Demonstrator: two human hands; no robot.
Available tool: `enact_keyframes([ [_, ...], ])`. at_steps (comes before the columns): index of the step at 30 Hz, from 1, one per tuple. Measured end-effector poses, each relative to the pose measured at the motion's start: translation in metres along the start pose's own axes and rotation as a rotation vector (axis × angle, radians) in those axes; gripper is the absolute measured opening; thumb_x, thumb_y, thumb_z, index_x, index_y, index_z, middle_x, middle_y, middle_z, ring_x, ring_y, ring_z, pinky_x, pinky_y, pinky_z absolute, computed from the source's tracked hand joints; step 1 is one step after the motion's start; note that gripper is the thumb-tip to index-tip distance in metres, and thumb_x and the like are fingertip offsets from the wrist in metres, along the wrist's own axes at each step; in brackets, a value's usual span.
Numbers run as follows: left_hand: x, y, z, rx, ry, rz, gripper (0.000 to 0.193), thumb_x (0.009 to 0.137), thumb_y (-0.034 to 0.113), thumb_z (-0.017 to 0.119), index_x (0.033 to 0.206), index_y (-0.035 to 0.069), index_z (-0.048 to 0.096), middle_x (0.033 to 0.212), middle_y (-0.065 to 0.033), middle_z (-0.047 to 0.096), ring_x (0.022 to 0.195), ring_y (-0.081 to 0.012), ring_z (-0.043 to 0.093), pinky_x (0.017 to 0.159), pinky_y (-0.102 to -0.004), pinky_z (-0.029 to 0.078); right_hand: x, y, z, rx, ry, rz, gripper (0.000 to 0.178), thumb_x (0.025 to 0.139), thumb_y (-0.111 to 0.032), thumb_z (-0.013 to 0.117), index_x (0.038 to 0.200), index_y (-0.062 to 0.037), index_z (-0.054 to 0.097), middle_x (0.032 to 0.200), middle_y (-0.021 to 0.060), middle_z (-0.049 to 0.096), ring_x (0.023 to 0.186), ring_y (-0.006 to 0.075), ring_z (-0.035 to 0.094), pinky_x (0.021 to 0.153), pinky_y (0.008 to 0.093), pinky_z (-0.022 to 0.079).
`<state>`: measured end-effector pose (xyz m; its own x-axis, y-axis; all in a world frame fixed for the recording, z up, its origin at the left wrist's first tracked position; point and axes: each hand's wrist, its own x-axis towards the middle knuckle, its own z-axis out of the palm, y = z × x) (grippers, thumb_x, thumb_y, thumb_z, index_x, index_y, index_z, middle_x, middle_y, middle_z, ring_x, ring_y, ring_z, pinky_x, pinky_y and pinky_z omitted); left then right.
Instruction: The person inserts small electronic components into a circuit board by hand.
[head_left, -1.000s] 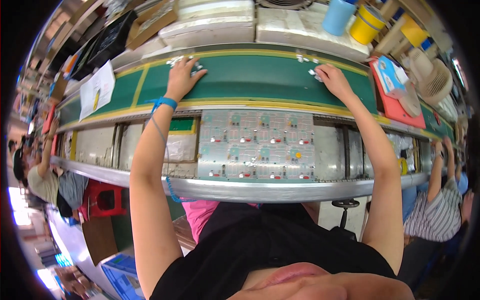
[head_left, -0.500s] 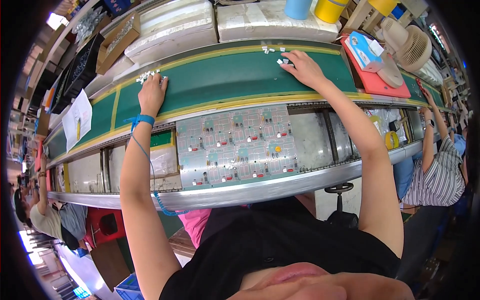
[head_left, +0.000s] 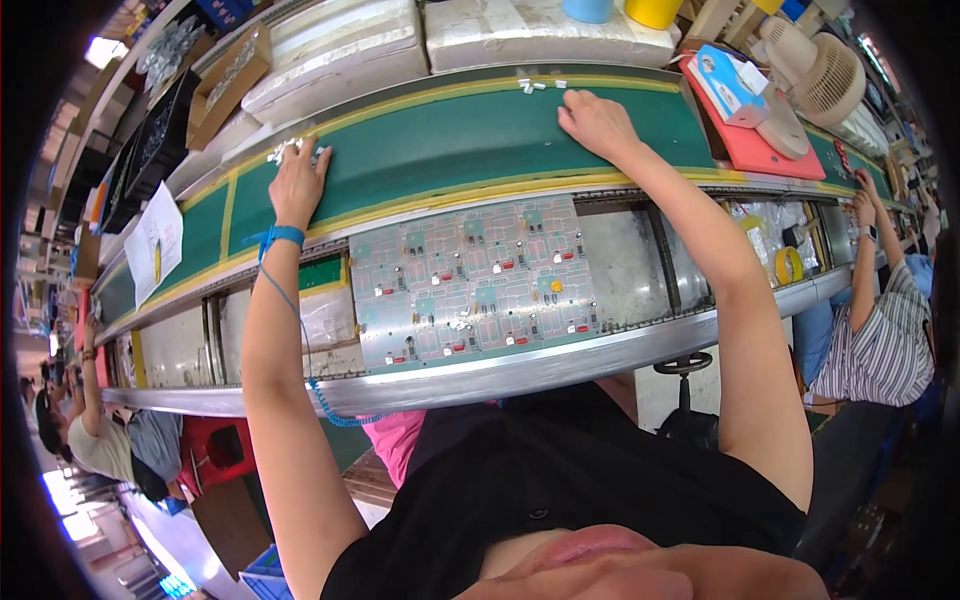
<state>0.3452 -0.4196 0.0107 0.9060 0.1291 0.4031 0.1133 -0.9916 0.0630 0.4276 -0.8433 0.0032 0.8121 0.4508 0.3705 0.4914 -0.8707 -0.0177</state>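
Observation:
My left hand (head_left: 296, 188), with a blue wrist strap (head_left: 280, 236), reaches into a pile of small white parts (head_left: 278, 156) on the green work surface (head_left: 440, 135). Its fingers bend down, and a white part shows between thumb and forefinger. Further right, my right hand (head_left: 603, 128) rests on the same surface with its fingers curled under. What they hold, if anything, is hidden. Several more white parts (head_left: 528, 87) lie just beyond and left of it. Nearer me, a large circuit board panel (head_left: 475, 285) fitted with small components lies across the rails.
A metal rail (head_left: 480, 368) runs along my side. Foam boxes (head_left: 540, 38) stand behind the green surface. On the left lie a paper sheet (head_left: 155, 245) and a carton (head_left: 228, 85); on the right, a tissue box (head_left: 727, 85) and a fan (head_left: 830, 75). Co-workers sit on both sides.
White parts that lay beside my right fingers are out of sight, and that hand's fingers have curled in. My left fingers have shifted within the pile. The view has moved slightly.

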Motion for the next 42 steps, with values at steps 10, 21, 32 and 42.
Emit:
enact_keyframes([
  [10,0.002,-0.084,0.013,-0.631,0.164,-0.374,0.038,0.09,0.038,0.049,0.107,0.007,0.061,0.097,-0.015,0.063,0.091,-0.0302,0.06,0.075,-0.0365,0.047,-0.003,-0.015,-0.003,-0.067,0.05,0.003,0.03,0.087,-0.033,0.048,0.078,-0.0052,0.055,0.078,0.0149,0.063,0.066,0.034,0.062,0.058,0.0436,0.051],
  [21,0.0,-0.007,-0.009,0.141,0.101,0.017,0.044,0.085,0.046,0.052,0.114,0.013,0.058,0.114,-0.0168,0.055,0.101,-0.0344,0.055,0.078,-0.0432,0.049,0.009,0.02,-0.003,1.706,0.069,0.783,0.022,0.08,-0.029,0.061,0.071,-0.0127,0.05,0.053,0.0016,0.046,0.038,0.009,0.038,0.032,0.0225,0.026],
  [32,0.01,-0.034,0.026,0.022,0.097,0.184,0.033,0.089,0.037,0.051,0.099,0.006,0.058,0.094,-0.0177,0.058,0.086,-0.0347,0.055,0.07,-0.0438,0.044,0.007,0.019,-0.019,2.251,-0.011,1.13,0.03,0.089,-0.037,0.054,0.082,-0.0088,0.046,0.069,0.0072,0.051,0.049,0.0101,0.044,0.033,0.0183,0.029],
  [42,0.008,-0.021,0.025,0.059,-0.024,0.077,0.033,0.091,0.036,0.047,0.082,0.004,0.046,0.08,-0.0166,0.058,0.073,-0.0371,0.057,0.059,-0.0461,0.043,-0.031,-0.001,-0.026,2.11,-0.081,0.907,0.016,0.08,-0.012,0.068,0.084,-0.0072,0.054,0.068,0.0007,0.051,0.052,0.0067,0.044,0.037,0.017,0.029],
])
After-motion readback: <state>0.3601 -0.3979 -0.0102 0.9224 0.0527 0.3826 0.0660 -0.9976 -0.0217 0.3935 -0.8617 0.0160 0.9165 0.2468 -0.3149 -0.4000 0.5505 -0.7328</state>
